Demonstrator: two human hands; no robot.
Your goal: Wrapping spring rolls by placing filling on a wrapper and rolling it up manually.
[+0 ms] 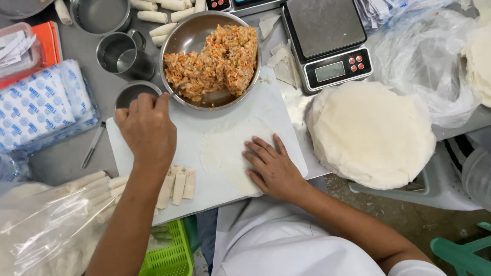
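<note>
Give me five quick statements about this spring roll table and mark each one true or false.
1. The right hand lies flat on a round wrapper on the white board. True.
2. The metal bowl of orange filling is empty. False: it holds a heap of filling.
3. The left hand holds a spoon that reaches into the bowl. True.
4. The finished rolls lie on the digital scale. False: they lie on the board; the scale's plate is bare.
5. A stack of wrappers sits to the board's right. True.
</note>
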